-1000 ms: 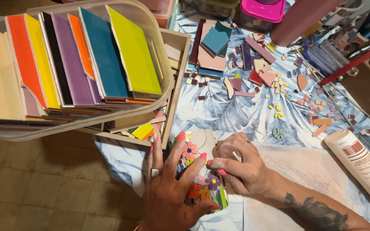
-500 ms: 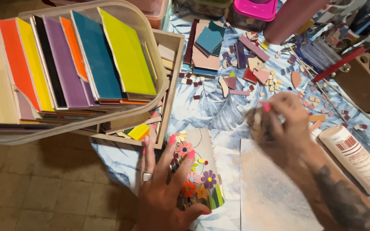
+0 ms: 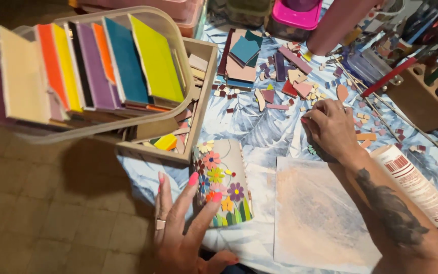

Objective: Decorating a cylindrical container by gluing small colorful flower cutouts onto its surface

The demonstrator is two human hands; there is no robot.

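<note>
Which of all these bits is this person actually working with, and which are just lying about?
In use:
- left hand steadying the flower-mosaic piece
- right hand reaching among the small loose tile chips

Lying about:
- clear basket of upright coloured tiles
- wooden box of offcuts
- white glue tube
- pink-lidded tub
- pale smeared sheet

Mosaic piece: rounded pale form, lying lengthwise near the table's front edge, just below the wooden box. Surface carries small tile flowers in pink, yellow, purple and orange, with green blade-shaped tiles along the lower end. Upper right area bare. Left edge touched by fingertips
</note>
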